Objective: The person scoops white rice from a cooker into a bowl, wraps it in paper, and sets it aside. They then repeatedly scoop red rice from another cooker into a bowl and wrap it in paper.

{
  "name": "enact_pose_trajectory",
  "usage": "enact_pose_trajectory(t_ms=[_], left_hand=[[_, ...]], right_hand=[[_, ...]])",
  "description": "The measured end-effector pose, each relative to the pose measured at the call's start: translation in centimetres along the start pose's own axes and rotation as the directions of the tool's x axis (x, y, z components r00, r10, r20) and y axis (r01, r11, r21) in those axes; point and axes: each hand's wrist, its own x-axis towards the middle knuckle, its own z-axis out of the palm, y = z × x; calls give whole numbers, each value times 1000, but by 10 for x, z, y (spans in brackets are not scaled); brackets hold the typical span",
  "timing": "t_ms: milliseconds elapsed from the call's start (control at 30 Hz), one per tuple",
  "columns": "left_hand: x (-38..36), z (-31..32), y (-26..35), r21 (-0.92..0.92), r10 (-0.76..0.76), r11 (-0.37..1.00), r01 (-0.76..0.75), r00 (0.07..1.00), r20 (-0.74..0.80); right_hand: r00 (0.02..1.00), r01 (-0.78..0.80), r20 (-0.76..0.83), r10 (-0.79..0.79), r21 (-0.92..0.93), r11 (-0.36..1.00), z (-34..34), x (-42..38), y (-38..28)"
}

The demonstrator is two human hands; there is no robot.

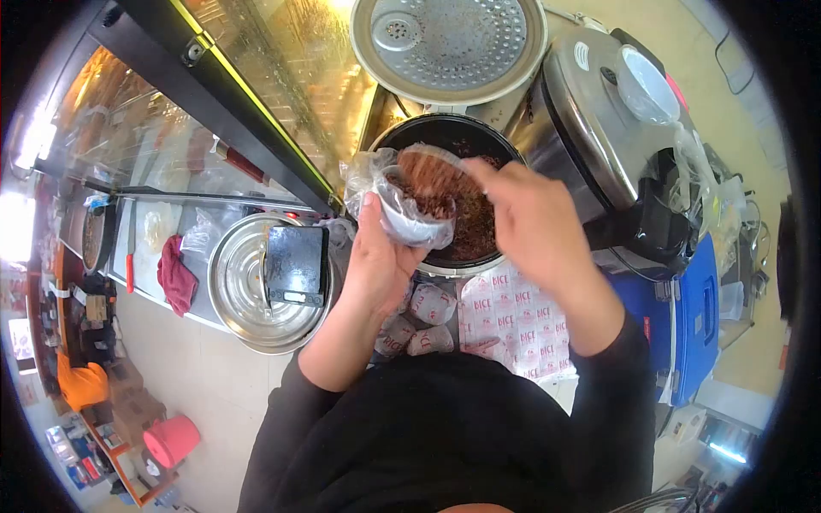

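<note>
My left hand (380, 256) holds a small white bowl (410, 224) lined with clear plastic, tilted over a round black pot (389, 137). Dark reddish-brown grains (475, 231) lie in the pot, and some are in the bowl. Above the pot, my right hand (534, 209) is closed round the handle of a paddle (432, 171), whose brown, grain-covered head is smeared by motion and overlaps the bowl. Several wrapped bundles (432, 303) and printed wrapping paper (513, 321) lie just below the pot.
Behind the pot is an open perforated lid (453, 43). A steel cooker (564, 111) carries a white bowl (647, 85) on the right. At left, a black scale (297, 256) rests on a steel lid (239, 274), near a maroon cloth (175, 278). A glass cabinet frame (248, 103) rises upper left.
</note>
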Motion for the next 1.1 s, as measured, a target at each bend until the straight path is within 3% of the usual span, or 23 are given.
enact_pose_trajectory(t_ms=[133, 233, 333, 433, 500, 567, 633, 733, 833, 967, 1100], left_hand=[[1, 10, 0, -13, -5, 1000, 6, 998, 66], [2, 9, -1, 8, -6, 1000, 6, 998, 65], [6, 1, 2, 42, 51, 998, -54, 996, 71], [6, -3, 13, 103, 153, 983, -154, 988, 18], [6, -15, 18, 221, 237, 942, -252, 967, 92], [-3, -15, 21, 289, 270, 925, -247, 962, -43], [-5, -19, 22, 313, 308, 913, -260, 945, -114], [-5, -32, 21, 321, 352, 903, -287, 921, -165], [-8, -27, 27, 312, 364, 905, -289, 906, -216], [-9, -24, 30, 271, 352, 917, -294, 915, -197], [-7, -17, 27, 272, 334, 918, -287, 931, -145]], right_hand=[[980, 160, -78, -185, -249, 955, 29, -26, -14], [981, 184, -22, -194, -218, 958, 20, -27, -15], [976, 193, -78, -202, -114, 975, 17, -20, -3], [999, -15, -38, 13, -58, 998, -1, 0, 5], [960, -124, 228, 162, -172, 977, 0, 17, 13], [816, -113, 500, 292, -358, 927, 27, 31, 25], [643, -134, 660, 388, -401, 906, 58, 47, 25], [641, -14, 750, 165, -203, 979, 88, 45, 14], [693, -153, 710, 126, -26, 988, 77, 46, 10], [716, -262, 683, 141, 76, 962, 63, 33, 34], [792, -420, 593, 145, 357, 834, 34, 18, 53]])
